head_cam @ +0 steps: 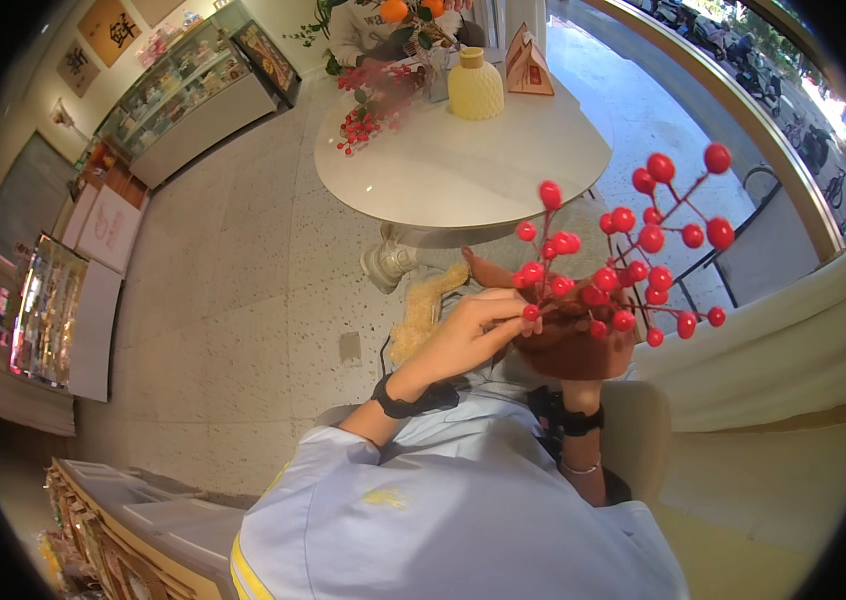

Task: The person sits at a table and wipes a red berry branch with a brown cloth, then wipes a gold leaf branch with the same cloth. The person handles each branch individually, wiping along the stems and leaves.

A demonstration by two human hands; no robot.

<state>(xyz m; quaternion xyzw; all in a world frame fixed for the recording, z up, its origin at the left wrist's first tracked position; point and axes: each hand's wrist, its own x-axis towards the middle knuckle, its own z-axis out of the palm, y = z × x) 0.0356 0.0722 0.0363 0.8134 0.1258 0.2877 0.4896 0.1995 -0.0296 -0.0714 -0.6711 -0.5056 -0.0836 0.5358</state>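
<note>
A brown vessel (580, 358) with a pointed, upcurved end is held up in front of my lap. Branches of glossy red artificial berries (650, 238) rise from it and spread to the right. The fingertips of my left hand (489, 324) pinch a berry stem at the vessel's left side, beside a single low berry (531, 312). My right hand (581, 394) supports the vessel from underneath. Only its wrist end shows, and the fingers are hidden behind the vessel.
Beyond is a round white table (460, 169) with a yellow textured vase (476, 88), more red berry sprays (363, 129) and a triangular box (528, 66). Someone's shoe (387, 264) rests below it, near a fuzzy tan object (423, 315). A cream curtain (760, 360) hangs at right.
</note>
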